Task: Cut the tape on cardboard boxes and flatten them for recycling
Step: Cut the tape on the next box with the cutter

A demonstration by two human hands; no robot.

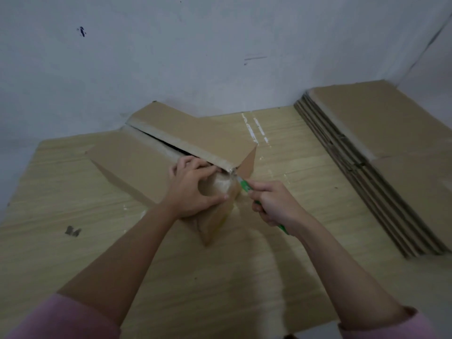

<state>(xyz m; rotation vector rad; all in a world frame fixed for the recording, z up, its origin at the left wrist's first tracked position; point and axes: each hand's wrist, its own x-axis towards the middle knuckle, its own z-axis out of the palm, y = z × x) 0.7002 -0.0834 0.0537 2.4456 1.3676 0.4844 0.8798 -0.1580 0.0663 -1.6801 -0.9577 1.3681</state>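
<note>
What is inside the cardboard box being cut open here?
Only a dark gap shows between the flaps of the cardboard box. The left hand covers the near end of the opening, so any contents cannot be seen.

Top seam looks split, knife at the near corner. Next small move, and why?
Probably draw the green knife down through the shiny tape at the box corner. The top flaps already gape, the right hand holds the blade tip at that corner, and the left hand grips the box there, bracing it.
</note>
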